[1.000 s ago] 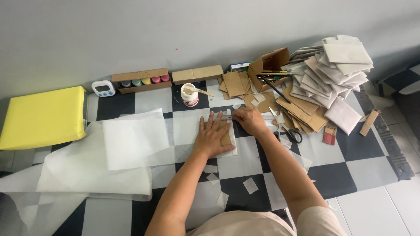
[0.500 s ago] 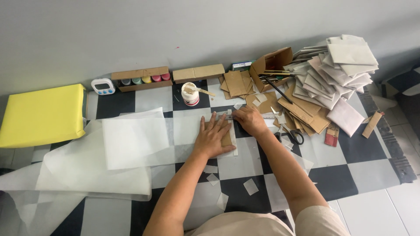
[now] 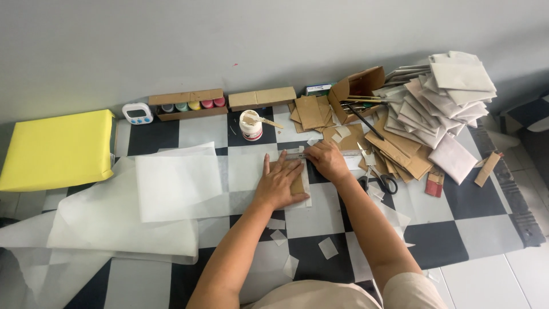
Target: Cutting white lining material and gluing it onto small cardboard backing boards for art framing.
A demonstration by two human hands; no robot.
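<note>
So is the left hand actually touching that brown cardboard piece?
Touching. The head view shows the left hand pressed flat, fingers spread, on the cardboard piece, with no gap visible.

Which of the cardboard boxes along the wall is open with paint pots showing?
The long cardboard tray beside the white timer; coloured pot lids sit in a row inside it. The flat box to its right is shut.

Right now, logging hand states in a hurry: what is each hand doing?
Left hand: open, flat on the cardboard piece.
Right hand: curled at the ruler; grip unclear.
</note>
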